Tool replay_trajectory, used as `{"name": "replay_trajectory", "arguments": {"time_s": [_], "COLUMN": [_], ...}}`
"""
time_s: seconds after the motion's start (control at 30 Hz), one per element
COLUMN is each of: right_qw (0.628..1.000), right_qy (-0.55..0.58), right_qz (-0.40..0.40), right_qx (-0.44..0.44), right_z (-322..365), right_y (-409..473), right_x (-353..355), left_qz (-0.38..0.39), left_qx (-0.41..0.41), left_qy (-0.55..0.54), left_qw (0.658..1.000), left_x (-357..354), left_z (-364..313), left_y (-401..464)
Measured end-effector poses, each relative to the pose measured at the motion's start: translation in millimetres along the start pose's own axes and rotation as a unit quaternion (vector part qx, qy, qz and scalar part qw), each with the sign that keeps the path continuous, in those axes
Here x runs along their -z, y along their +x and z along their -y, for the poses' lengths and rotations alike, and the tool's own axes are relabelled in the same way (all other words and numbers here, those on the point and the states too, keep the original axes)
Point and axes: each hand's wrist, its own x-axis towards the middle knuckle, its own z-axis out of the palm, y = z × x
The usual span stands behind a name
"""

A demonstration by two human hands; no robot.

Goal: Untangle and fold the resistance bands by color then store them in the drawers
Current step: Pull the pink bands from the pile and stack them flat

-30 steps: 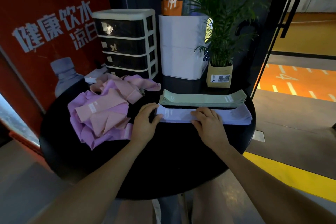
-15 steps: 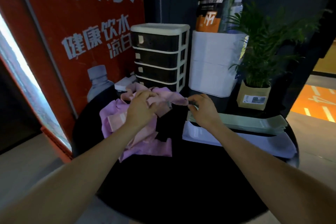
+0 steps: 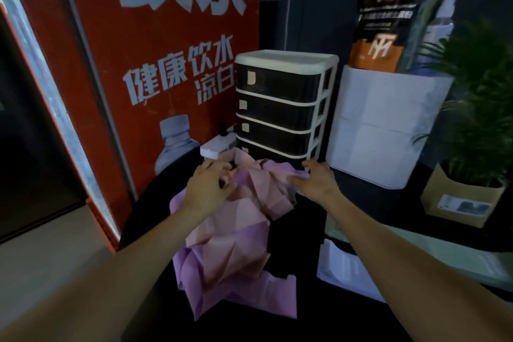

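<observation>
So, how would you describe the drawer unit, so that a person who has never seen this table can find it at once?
Start from the big red poster behind the black table. Directly to its right, at the back of the table, stands the drawer unit, just behind the pink and purple bands. Unlike the plain white box to its right, it has stacked dark drawers in a cream frame.
</observation>
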Motion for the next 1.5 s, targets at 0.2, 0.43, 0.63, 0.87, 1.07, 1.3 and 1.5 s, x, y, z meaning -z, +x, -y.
{"name": "replay_trajectory", "arguments": {"time_s": [0.2,0.43,0.63,0.87,1.07,1.3,1.5], "right_qw": [0.993,0.993,0.965,0.923,0.92,0.922,0.946], "right_qy": [0.049,0.085,0.137,0.155,0.162,0.058,0.102], "right_qz": [0.095,0.009,-0.063,-0.197,-0.157,0.244,0.152], "right_qx": [-0.056,0.081,0.216,0.291,0.321,0.295,0.268], "right_z": [7.3,29.0,66.1,105.8,99.0,54.6,55.1], "right_y": [10.6,-1.1,-4.7,6.9,-18.2,-70.3,-75.7], "right_x": [-26.0,-40.9,-22.0,38.1,32.9,-30.3,-17.7], "left_qz": [0.029,0.059,-0.05,-0.149,-0.094,-0.09,-0.069], "left_qx": [0.109,0.185,0.155,0.084,0.084,0.302,0.027], "left_qy": [0.026,-0.106,-0.218,-0.352,-0.309,-0.171,-0.061], "left_qw": [0.993,0.975,0.962,0.92,0.943,0.934,0.995], "left_x": [2.7,-0.3,2.0,37.8,29.5,20.1,20.8], "left_z": [28.5,46.0,21.3,-24.8,-19.2,35.7,17.7], "left_y": [-1.6,-17.3,-5.6,50.9,28.1,-29.5,-35.2]}}
